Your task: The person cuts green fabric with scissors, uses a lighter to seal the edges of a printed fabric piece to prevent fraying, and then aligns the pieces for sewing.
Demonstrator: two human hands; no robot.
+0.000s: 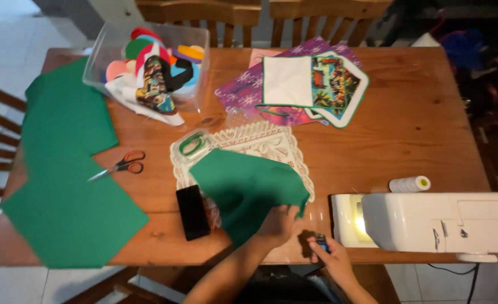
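Hands at the near edge of the wooden bench, just left of the white sewing machine. Left hand rests on the near corner of a small green felt piece, fingers curled onto the cloth, pinching its edge. Right hand sits nearer the bench edge, fingers closed around a small dark blue object; too small to tell what it is.

Green felt piece lies partly over a cream lace doily, left of the sewing machine. Black phone lies flat, touching the felt's left side. Small clear case with a green ring inside sits on the doily's far left corner. Red-handled scissors lie further left, just beside a large green felt sheet that covers the bench's left end. Clear plastic tub of coloured fabric scraps stands at the far left. Patterned bib with green trim lies on purple printed fabric, far from the machine. Pale thread spool lies on its side just behind the machine.
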